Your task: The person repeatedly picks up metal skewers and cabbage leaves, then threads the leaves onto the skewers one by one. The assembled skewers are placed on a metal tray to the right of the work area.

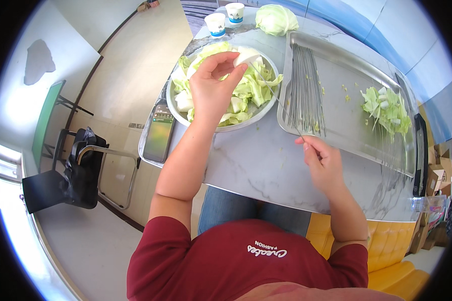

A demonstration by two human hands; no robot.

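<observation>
My left hand pinches a pale piece of cabbage above a round metal bowl full of torn cabbage leaves. A thin metal skewer runs from my right hand up to that piece; whether its tip has pierced it I cannot tell. My right fingers grip the skewer's lower end near the front edge of a shallow metal tray. Bare skewers lie side by side in the tray's left part. At its right end are skewers loaded with cabbage, their bare ends crossing the front rim.
A whole cabbage and two paper cups stand at the table's far side. A phone lies left of the bowl. Small leaf scraps dot the tray. A black folding chair stands on the floor at left.
</observation>
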